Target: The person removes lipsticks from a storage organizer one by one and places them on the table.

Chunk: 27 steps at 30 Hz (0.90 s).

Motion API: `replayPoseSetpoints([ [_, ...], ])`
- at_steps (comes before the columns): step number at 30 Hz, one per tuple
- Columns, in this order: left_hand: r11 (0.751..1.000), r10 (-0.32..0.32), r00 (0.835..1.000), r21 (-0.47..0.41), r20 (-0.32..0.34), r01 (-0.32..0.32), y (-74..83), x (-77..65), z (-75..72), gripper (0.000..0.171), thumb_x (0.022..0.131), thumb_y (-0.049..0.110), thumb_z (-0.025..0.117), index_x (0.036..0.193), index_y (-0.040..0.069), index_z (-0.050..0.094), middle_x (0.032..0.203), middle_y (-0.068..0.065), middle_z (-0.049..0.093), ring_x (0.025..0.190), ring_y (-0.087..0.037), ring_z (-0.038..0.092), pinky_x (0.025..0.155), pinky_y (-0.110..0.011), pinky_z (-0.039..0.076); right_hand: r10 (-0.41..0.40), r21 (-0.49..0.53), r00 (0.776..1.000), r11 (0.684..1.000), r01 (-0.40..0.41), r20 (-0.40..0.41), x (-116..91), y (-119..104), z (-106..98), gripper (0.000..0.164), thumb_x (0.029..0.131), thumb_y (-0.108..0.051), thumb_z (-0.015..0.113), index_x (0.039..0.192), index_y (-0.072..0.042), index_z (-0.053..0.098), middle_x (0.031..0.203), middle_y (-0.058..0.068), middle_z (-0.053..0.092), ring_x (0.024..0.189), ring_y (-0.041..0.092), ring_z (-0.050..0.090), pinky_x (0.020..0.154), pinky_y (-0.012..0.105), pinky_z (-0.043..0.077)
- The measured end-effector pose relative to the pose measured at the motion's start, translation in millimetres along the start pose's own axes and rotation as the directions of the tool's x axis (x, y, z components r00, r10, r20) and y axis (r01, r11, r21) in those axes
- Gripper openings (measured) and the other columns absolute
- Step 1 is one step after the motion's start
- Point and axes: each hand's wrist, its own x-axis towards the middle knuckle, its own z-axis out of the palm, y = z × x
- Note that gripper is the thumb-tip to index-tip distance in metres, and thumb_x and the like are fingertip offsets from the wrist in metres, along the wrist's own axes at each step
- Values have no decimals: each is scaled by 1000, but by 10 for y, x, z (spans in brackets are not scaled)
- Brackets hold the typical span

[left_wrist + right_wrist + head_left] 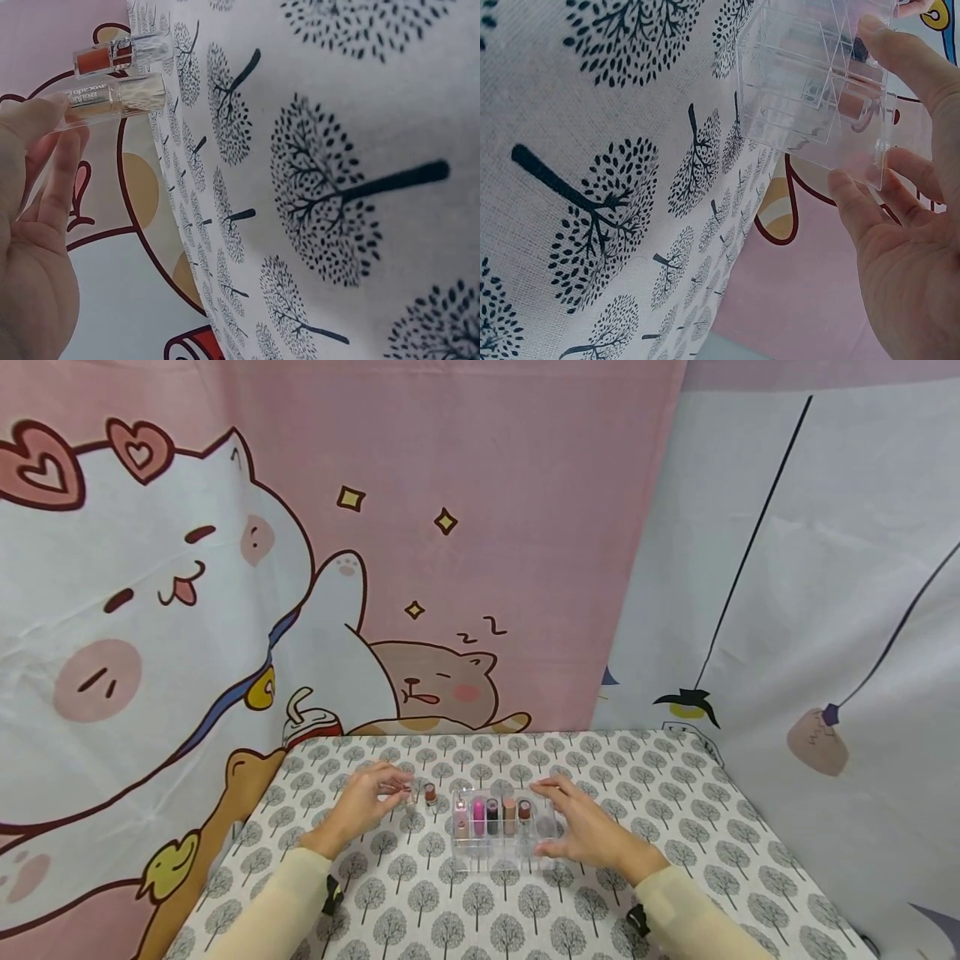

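My left hand (pixel 372 797) pinches the top of a clear lipstick tube (pixel 97 99) with printed lettering between thumb and fingers. Just beyond it, a second lipstick (pixel 430 793) with a red-brown top stands upright on the cloth. To the right sits a clear lipstick organizer (pixel 480 856). Its back row holds several lipsticks, among them a magenta one (pixel 478 817), a tan one (pixel 509 814) and a dark red one (pixel 524 810). My right hand (pixel 588 827) grips the organizer's right end, thumb on the near side and fingers on the far side.
A white cloth (pixel 480 902) printed with grey trees covers the table. A pink cartoon curtain (pixel 517 568) hangs behind the table's back edge, and a pale curtain (pixel 750 568) closes off the right side.
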Motion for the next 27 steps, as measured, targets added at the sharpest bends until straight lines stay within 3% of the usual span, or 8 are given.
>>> replayPoseSetpoints([
  [11, 998, -55, 997, -18, 52, 56, -18, 47, 54, 31, 98, -8, 87, 127, 1, 84, 125, -18, 81, 112, -37, 85, 100, -37, 75, 1, 23, 1000, 1000, -2, 5, -4, 20, 3, 105, 86, -35, 106, 172, -8, 52, 169, 10, 55, 135, 37, 72, 116, 57, 69],
  [19, 995, -96, 993, 28, 63, 95, -53, 42, 96, 29, 100, -4, 87, 128, 2, 84, 127, -13, 81, 114, -34, 85, 102, -36, 75, -6, 12, 1000, 1000, 6, -3, -3, 21, 6, 106, 85, -36, 107, 172, -9, 52, 168, 10, 55, 136, 37, 72, 117, 56, 69],
  [27, 993, -121, 990, 19, 69, 120, -74, 50, 109, 29, 101, -3, 86, 129, 3, 83, 129, -14, 80, 115, -34, 85, 103, -36, 74, -3, 13, 1000, 1000, 3, -3, -4, 1, -3, 105, 85, -35, 107, 172, -10, 53, 169, 10, 55, 133, 36, 73, 115, 56, 70],
])
